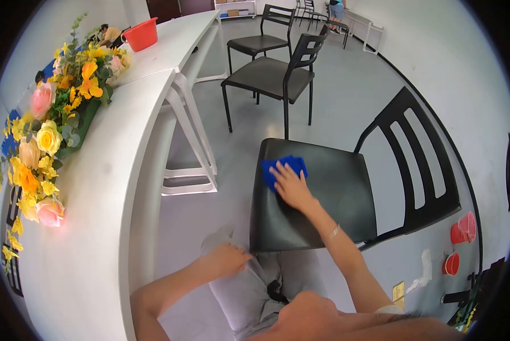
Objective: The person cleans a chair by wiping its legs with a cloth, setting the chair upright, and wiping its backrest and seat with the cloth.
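Observation:
My right hand (292, 186) lies on a blue cloth (284, 169), pressing it against the far left part of a black chair seat (329, 199). Its fingers are spread over the cloth. My left hand (229, 260) rests by my knee, close to the near left corner of the seat, with its fingers curled. Whether anything is inside those fingers is too small to tell. The chair's slatted backrest (417, 165) stands to the right of the seat.
A long white table (95, 187) runs along the left, bearing a flower arrangement (50, 136) and a red basin (141, 35). Two black chairs (266, 77) stand ahead. Red buckets (463, 228) are at the right wall. A person (337, 12) stands far back.

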A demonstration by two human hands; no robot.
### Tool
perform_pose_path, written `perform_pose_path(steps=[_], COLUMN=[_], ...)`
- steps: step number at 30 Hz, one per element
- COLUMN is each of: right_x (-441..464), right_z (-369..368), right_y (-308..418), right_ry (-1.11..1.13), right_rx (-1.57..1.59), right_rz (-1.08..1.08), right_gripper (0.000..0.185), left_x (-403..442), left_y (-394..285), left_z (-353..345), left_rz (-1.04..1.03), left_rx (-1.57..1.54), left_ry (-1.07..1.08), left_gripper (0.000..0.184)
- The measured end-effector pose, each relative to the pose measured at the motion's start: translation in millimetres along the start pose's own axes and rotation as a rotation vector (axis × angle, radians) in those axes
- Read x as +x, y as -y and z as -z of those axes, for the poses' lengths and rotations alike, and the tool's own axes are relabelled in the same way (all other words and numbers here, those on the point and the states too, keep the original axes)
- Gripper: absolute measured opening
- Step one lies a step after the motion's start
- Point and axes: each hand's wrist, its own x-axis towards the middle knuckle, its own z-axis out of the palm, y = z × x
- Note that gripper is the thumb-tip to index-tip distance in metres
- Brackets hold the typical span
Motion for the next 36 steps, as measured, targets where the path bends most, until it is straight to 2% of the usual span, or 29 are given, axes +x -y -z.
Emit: perform_pose_path(steps=[2, 5, 7, 10, 15, 18, 22, 27, 32, 36], right_x=[40, 66, 62, 18, -113, -174, -189, -136, -22, 13], right_z=[-5, -4, -5, 7, 43, 71, 88, 57, 34, 35], right_y=[-33, -67, -76, -61, -7, 21, 28, -34, -134, -155], right_ry=[0.013, 0.027, 0.016, 0.022, 0.049, 0.127, 0.176, 0.010, 0.002, 0.088], right_rx=[0.006, -0.043, -0.031, -0.033, -0.021, 0.019, 0.086, -0.029, -0.074, -0.050], right_rz=[-0.147, -0.251, -0.232, -0.152, 0.008, -0.050, -0.122, -0.142, -0.423, -0.526], right_gripper=[0.053, 0.054, 0.055, 0.054, 0.053, 0.053, 0.052, 0.052, 0.056, 0.061], left_x=[-2, -1, -3, -4, -2, -2, -3, -3, -3, -5], left_y=[-2, 2, 4, 0, -5, 0, -1, -3, -2, 1], left_z=[4, 1, 0, 3, 8, 3, 6, 3, 1, -2], left_rz=[-0.003, -0.003, -0.001, -0.016, 0.000, -0.034, -0.035, -0.028, -0.038, -0.007], left_rx=[0.009, 0.002, -0.011, -0.030, -0.017, -0.053, -0.052, -0.037, -0.057, -0.042], left_ry=[0.019, 0.018, 0.003, -0.002, 0.069, 0.010, 0.010, 0.040, 0.030, 0.055], left_gripper=[0.042, 0.041, 0.041, 0.042, 0.042, 0.042, 0.042, 0.043, 0.044, 0.045])
